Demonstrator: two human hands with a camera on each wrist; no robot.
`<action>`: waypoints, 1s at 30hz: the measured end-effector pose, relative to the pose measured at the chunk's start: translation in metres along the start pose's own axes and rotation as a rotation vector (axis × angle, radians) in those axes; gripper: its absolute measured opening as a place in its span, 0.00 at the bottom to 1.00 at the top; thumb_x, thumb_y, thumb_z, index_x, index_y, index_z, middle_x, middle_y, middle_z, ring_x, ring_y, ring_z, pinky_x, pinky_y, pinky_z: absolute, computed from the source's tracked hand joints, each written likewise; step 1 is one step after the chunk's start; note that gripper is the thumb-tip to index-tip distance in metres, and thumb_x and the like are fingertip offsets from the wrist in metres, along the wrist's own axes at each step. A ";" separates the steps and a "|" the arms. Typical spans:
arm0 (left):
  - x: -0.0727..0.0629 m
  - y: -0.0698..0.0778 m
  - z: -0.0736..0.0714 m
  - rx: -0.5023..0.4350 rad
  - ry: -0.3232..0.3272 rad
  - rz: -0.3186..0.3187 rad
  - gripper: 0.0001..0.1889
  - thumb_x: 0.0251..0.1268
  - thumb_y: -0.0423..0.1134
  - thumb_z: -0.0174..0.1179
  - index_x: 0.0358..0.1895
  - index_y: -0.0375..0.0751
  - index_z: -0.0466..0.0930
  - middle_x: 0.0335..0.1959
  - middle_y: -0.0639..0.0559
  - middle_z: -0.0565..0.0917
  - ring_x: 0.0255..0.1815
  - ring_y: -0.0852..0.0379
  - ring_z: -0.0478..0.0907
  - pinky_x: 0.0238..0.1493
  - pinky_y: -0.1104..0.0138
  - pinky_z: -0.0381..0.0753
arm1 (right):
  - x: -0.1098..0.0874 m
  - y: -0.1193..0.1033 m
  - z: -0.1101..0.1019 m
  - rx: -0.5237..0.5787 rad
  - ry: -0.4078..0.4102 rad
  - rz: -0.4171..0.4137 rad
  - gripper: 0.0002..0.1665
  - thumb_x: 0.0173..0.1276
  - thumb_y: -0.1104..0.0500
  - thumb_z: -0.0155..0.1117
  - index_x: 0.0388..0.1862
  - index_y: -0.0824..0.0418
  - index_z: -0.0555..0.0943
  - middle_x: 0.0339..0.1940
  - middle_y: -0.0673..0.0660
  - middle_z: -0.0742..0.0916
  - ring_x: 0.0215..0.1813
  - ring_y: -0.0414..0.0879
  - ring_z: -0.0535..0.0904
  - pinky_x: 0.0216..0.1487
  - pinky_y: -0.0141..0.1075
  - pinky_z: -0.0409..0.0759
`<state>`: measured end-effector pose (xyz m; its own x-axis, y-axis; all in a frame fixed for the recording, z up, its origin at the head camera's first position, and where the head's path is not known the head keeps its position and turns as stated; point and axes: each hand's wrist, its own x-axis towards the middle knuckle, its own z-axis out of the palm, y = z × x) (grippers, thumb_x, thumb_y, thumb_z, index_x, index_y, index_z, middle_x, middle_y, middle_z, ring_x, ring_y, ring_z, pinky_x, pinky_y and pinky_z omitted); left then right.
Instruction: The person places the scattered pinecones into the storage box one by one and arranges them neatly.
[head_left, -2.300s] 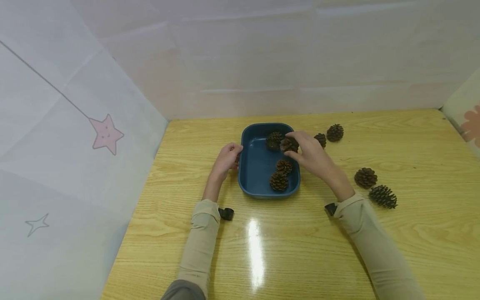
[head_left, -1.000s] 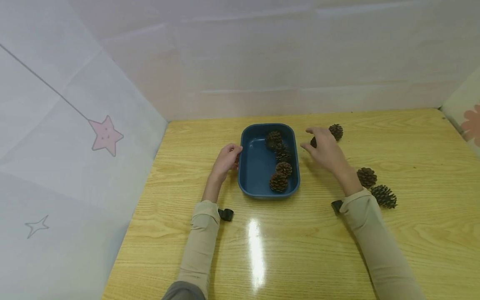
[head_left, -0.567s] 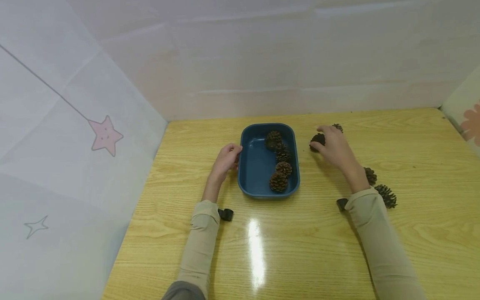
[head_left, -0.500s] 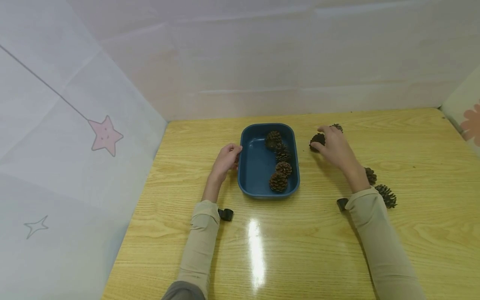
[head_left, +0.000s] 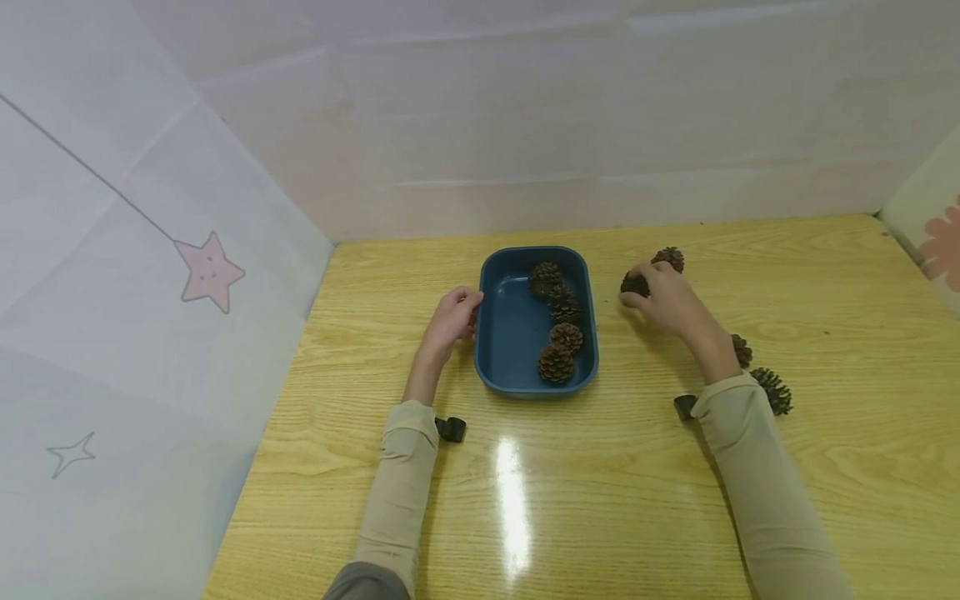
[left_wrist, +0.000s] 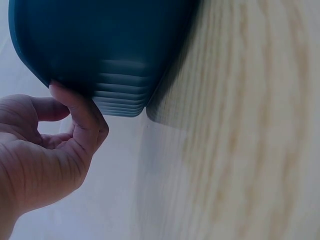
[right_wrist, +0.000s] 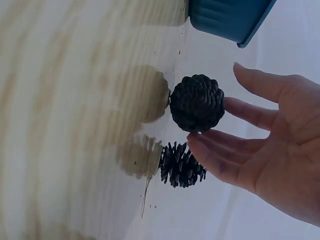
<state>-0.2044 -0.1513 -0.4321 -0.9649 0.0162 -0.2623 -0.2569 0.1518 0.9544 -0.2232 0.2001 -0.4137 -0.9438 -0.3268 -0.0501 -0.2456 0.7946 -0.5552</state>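
A blue plastic bin [head_left: 513,333] stands on the wooden table. At its left wall is my left hand [head_left: 452,321], bent fingers holding the rim; in the left wrist view fingertips [left_wrist: 56,89] meet its edge. Several pine cones [head_left: 557,364] lie along the bin's right side. My right hand [head_left: 667,302] is right of the bin, fingers spread around a dark pine cone [right_wrist: 197,103] on the table. In the right wrist view the upper finger stands apart from that cone while other fingertips [right_wrist: 194,141] are right at its side. A second pine cone [right_wrist: 181,166] lies close by.
Two more pine cones lie farther right, one brown cone [head_left: 741,351] partly behind the right wrist and one long dark cone [head_left: 772,392] beside the sleeve. Pale printed sheets [head_left: 495,125] rise behind and left of the table [head_left: 585,500].
A pine cone from my right hand went into the bin at the right side. The hand then moved right to another cone, and its fingers came closer around it. My left hand stayed at the bin.
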 end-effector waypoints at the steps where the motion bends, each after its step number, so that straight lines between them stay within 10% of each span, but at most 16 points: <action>1: 0.000 0.000 0.000 -0.002 0.000 0.001 0.13 0.82 0.43 0.52 0.45 0.35 0.77 0.33 0.48 0.76 0.26 0.57 0.72 0.27 0.67 0.73 | 0.000 0.000 0.000 0.006 0.005 0.002 0.26 0.80 0.56 0.61 0.64 0.76 0.71 0.64 0.79 0.72 0.65 0.73 0.67 0.63 0.66 0.68; 5: 0.000 -0.001 -0.001 -0.007 0.000 0.005 0.12 0.82 0.43 0.53 0.45 0.35 0.77 0.32 0.48 0.76 0.25 0.57 0.72 0.28 0.67 0.73 | -0.001 0.001 -0.001 0.026 0.013 0.014 0.21 0.78 0.59 0.63 0.55 0.76 0.70 0.55 0.75 0.74 0.52 0.67 0.70 0.53 0.61 0.71; 13: -0.001 0.000 -0.001 -0.002 -0.007 0.007 0.14 0.83 0.43 0.52 0.46 0.34 0.77 0.32 0.48 0.76 0.25 0.56 0.72 0.28 0.67 0.73 | 0.001 0.004 -0.002 0.031 -0.089 0.041 0.41 0.74 0.62 0.69 0.75 0.76 0.60 0.71 0.80 0.69 0.71 0.75 0.65 0.67 0.66 0.67; 30: 0.001 -0.001 0.000 -0.006 -0.003 0.001 0.14 0.82 0.43 0.52 0.46 0.32 0.76 0.30 0.49 0.75 0.24 0.57 0.71 0.27 0.67 0.72 | -0.001 0.002 -0.002 -0.014 -0.151 0.045 0.38 0.72 0.65 0.69 0.73 0.77 0.63 0.70 0.81 0.70 0.72 0.75 0.64 0.69 0.66 0.65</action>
<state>-0.2055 -0.1513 -0.4339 -0.9648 0.0197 -0.2622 -0.2567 0.1459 0.9554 -0.2237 0.2033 -0.4129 -0.9101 -0.3632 -0.1993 -0.2081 0.8167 -0.5383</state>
